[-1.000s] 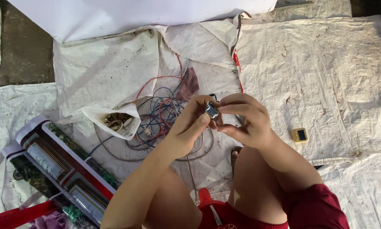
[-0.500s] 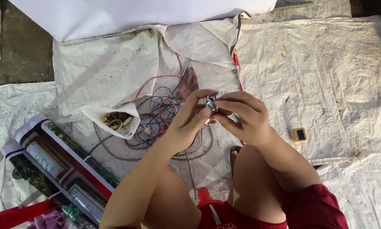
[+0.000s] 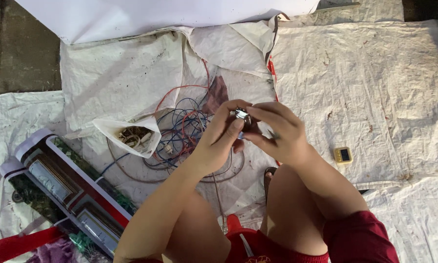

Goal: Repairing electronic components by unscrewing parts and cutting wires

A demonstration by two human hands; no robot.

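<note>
Both of my hands meet above the middle of the ground cloth and pinch one small metal part (image 3: 242,115). My left hand (image 3: 222,139) grips it from the left with thumb and fingers. From the right, my right hand (image 3: 277,132) closes over it and covers most of it. Just behind and below my hands lies a tangle of red, blue and dark wires (image 3: 182,131).
A white plastic bag (image 3: 114,129) of small parts lies open left of the wires. A small yellow device with a dark screen (image 3: 342,154) sits to the right. Rolled printed banners (image 3: 68,187) lie at lower left. White woven sheets (image 3: 365,87) cover the ground.
Both hands have shifted slightly up and left together while turning the small metal part between the fingers. Nothing else has moved.
</note>
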